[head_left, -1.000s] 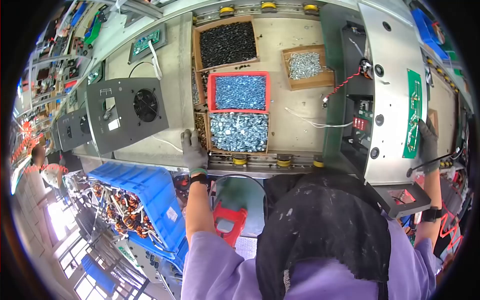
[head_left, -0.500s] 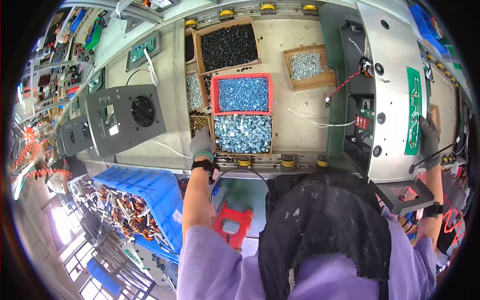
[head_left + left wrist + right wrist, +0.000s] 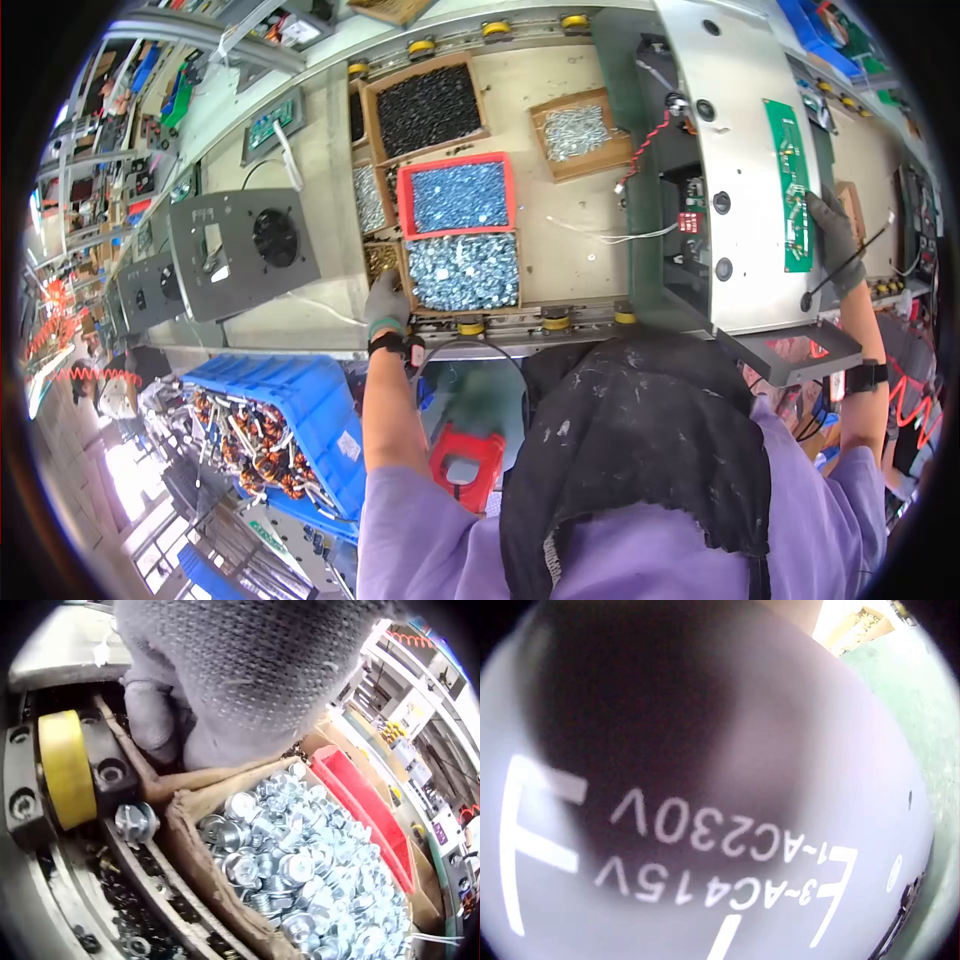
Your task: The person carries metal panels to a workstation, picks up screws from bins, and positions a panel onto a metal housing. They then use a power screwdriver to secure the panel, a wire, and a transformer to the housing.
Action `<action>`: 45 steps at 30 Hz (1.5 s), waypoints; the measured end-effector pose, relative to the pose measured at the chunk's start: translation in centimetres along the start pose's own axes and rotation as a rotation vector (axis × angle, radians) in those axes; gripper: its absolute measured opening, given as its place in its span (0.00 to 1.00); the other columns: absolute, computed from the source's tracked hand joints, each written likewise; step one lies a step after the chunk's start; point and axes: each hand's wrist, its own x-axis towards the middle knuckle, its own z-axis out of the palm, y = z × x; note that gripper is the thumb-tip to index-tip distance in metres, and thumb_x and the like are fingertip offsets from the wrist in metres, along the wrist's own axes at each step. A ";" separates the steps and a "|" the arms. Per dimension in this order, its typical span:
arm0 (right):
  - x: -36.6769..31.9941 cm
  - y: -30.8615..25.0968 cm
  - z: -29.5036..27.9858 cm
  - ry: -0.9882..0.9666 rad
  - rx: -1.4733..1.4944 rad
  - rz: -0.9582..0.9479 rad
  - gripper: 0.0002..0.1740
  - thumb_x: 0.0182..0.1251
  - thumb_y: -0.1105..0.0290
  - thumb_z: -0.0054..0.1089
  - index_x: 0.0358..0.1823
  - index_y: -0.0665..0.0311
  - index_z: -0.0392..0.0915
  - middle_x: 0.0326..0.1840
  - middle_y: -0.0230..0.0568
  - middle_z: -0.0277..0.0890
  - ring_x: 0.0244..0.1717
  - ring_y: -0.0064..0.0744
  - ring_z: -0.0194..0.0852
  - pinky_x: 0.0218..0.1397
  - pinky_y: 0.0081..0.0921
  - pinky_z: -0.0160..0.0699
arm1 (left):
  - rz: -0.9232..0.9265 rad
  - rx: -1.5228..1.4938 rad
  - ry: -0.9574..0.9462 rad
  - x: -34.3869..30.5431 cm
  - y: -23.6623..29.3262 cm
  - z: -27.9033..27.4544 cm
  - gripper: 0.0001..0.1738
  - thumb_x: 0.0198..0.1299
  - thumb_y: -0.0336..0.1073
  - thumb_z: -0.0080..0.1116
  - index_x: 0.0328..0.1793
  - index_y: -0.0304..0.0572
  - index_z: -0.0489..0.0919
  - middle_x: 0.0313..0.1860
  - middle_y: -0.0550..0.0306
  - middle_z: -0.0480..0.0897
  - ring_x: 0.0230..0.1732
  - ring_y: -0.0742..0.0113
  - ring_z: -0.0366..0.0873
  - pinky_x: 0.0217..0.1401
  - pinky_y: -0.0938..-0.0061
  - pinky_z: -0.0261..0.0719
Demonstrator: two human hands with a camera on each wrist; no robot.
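My gloved left hand (image 3: 388,302) reaches into a small cardboard box of brass-coloured fasteners (image 3: 381,260). Its fingers (image 3: 152,716) point down past the cardboard wall in the left wrist view; I cannot tell what is between the hidden tips. Right beside it lies a box of silver flanged bolts (image 3: 300,866). My gloved right hand (image 3: 836,243) rests at the edge of an upright metal panel (image 3: 742,205), fingers stretched toward a green circuit board (image 3: 790,185). A thin black rod (image 3: 850,262) crosses that hand. In the right wrist view, a dark blur overlaps a printed pale surface (image 3: 855,757).
A red tray of small bluish screws (image 3: 512,190), a box of black fasteners (image 3: 372,105) and a box of silver screws (image 3: 548,150) stand on the bench. Grey panels with fans (image 3: 240,250) stand left. A blue crate of wired parts (image 3: 290,375) sits below the edge.
My left hand has moved from the bench beside the small box into it. The head view has shifted, so the bench contents appear further left. My right hand stays at the panel's edge.
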 end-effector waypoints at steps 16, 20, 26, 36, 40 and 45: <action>2.4 -0.7 4.4 0.017 -0.253 0.024 0.35 0.67 0.51 0.58 0.65 0.70 0.65 0.57 0.42 0.74 0.55 0.25 0.72 0.60 0.22 0.70 | 0.126 0.146 -0.123 2.8 -0.9 -2.3 0.15 0.50 0.40 0.61 0.41 0.39 0.82 0.37 0.42 0.84 0.39 0.49 0.83 0.42 0.64 0.76; 2.4 -0.2 3.9 0.003 -0.295 0.033 0.38 0.67 0.47 0.56 0.69 0.67 0.62 0.61 0.42 0.71 0.59 0.27 0.68 0.64 0.24 0.66 | 0.148 0.021 -0.042 4.7 -3.3 -2.2 0.08 0.49 0.33 0.58 0.34 0.38 0.80 0.29 0.45 0.83 0.33 0.51 0.81 0.37 0.62 0.76; -1.5 0.3 -0.8 0.243 -0.430 0.015 0.32 0.67 0.54 0.58 0.68 0.59 0.63 0.47 0.35 0.75 0.40 0.25 0.75 0.42 0.24 0.77 | 0.058 -0.447 -0.037 9.7 -8.7 -0.1 0.04 0.52 0.32 0.56 0.32 0.40 0.76 0.24 0.58 0.77 0.23 0.67 0.71 0.27 0.69 0.70; -19.5 20.1 -8.0 0.161 -1.385 0.249 0.25 0.58 0.59 0.60 0.58 0.53 0.72 0.58 0.49 0.70 0.58 0.47 0.70 0.58 0.41 0.70 | 0.237 -1.938 -0.367 -2.4 3.2 -7.0 0.17 0.63 0.33 0.57 0.55 0.37 0.69 0.46 0.61 0.74 0.34 0.78 0.68 0.32 0.81 0.69; -21.6 26.9 -9.3 -0.173 -1.836 -0.263 0.28 0.55 0.59 0.58 0.59 0.51 0.71 0.70 0.43 0.57 0.70 0.51 0.54 0.68 0.49 0.58 | 0.517 -0.661 0.015 -3.5 -1.2 -7.0 0.21 0.64 0.31 0.54 0.63 0.35 0.72 0.52 0.55 0.79 0.48 0.65 0.77 0.50 0.74 0.76; -21.2 32.2 -12.9 -0.160 -1.872 -0.636 0.23 0.56 0.61 0.52 0.57 0.47 0.70 0.71 0.43 0.55 0.74 0.53 0.47 0.76 0.56 0.46 | 0.790 -0.044 0.078 -14.6 11.1 -8.2 0.11 0.68 0.35 0.52 0.42 0.31 0.76 0.35 0.54 0.78 0.35 0.64 0.77 0.37 0.71 0.76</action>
